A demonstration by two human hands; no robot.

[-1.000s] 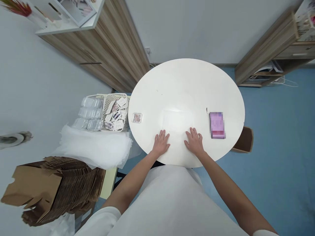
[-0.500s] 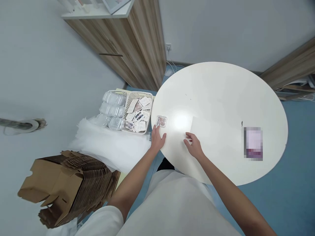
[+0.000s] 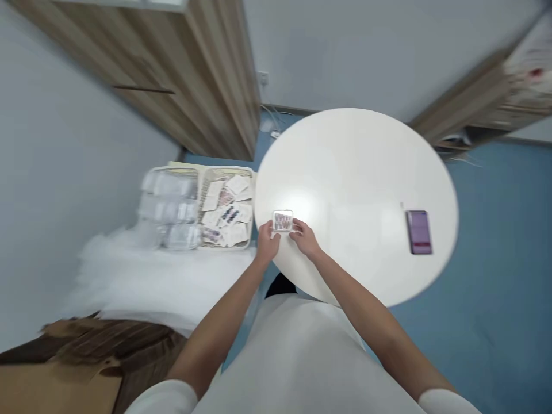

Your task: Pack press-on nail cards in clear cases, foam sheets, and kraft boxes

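Observation:
A small clear plastic case (image 3: pixel 283 221) with dark and reddish pieces inside lies near the left edge of the round white table (image 3: pixel 357 172). My left hand (image 3: pixel 267 244) grips its left side and my right hand (image 3: pixel 304 237) its right side, fingers curled at its edges. The picture is smeared by motion, so the finger detail is soft.
A purple phone (image 3: pixel 419 232) lies on the table's right part. Left of the table stand a basket of small cards (image 3: pixel 224 210) and one of clear cases (image 3: pixel 166 207), above white foam sheets (image 3: pixel 159 282) and flat cardboard boxes (image 3: pixel 77 362). Wooden cabinets (image 3: pixel 181 80) stand behind.
Both hands left the white sheet on the table and moved left to the small case; the left reached it first, then the right joined. The head turned.

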